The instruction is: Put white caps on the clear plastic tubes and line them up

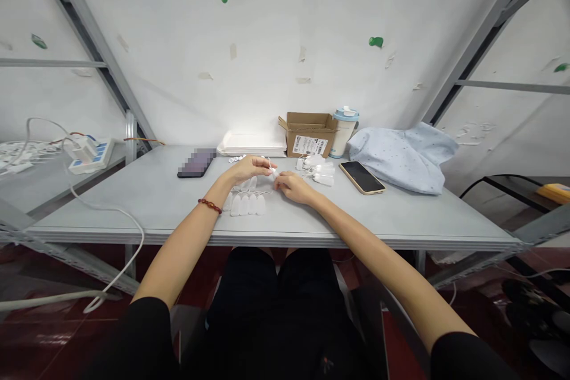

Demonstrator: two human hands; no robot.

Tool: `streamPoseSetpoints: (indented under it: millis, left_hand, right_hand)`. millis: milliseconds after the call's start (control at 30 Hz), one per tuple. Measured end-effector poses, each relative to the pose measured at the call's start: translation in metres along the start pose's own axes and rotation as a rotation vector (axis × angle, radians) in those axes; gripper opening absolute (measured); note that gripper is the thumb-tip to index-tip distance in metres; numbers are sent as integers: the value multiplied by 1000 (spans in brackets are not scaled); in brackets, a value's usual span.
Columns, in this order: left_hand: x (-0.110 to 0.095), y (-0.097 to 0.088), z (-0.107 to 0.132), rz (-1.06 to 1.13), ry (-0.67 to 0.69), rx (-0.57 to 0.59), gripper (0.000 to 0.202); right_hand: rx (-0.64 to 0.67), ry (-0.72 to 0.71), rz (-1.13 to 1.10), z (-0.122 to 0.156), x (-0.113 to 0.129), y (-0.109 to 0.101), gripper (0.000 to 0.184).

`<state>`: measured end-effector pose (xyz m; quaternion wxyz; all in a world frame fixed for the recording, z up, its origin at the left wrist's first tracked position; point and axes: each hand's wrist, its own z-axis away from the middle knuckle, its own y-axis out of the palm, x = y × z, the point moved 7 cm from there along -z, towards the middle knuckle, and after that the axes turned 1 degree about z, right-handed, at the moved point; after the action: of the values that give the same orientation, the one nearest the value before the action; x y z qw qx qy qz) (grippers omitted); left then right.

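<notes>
My left hand [250,170], with a red bead bracelet on its wrist, is closed in a pinch on a small white piece [273,172]. My right hand [294,186] meets it from the right, its fingers curled at the lower end of that piece; exactly what they grip is too small to tell. Just below the left hand lies a row of translucent white rounded tabs [247,205] with thin white cord along their tops. Beyond the right hand is a cluster of similar white pieces [321,173] with thin wires or strings.
Along the wall stand white trays [253,143], an open cardboard box [310,133] and a blue-lidded cup [342,133]. A phone [361,177] and pale blue cloth [401,157] lie right. Left are a dark pixelated phone [196,163] and a power strip [91,156] with a hanging cable.
</notes>
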<state>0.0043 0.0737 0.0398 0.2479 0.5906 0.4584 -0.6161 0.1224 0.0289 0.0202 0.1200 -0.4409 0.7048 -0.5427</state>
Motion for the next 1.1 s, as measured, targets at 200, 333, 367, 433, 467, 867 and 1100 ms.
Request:
streamPoseSetpoints:
  millis: [200,333,367,433,467,867,1100]
  left_hand:
    - [-4,2,4,-18,-27,1,25]
    - [-4,1,5,-6,-64,-19,23]
    - [-5,0,5,-1,-63,-26,22]
    - [-4,-1,5,12,-58,-30,24]
    - [-4,-1,5,19,-55,-29,25]
    - [0,3,6,29,-73,16,29]
    - [-3,2,4,65,-28,-5,29]
  right_hand:
    - [2,15,-18,0,-1,0,30]
    - [-17,52,-87,-1,-3,-2,27]
    - [-25,66,-116,-1,-3,-3,26]
    - [-47,96,-184,-1,-3,-7,23]
    - [-59,111,-218,0,-3,-9,22]
    - [-191,309,-532,5,-25,-14,14]
    - [-203,335,-750,7,-26,-12,14]
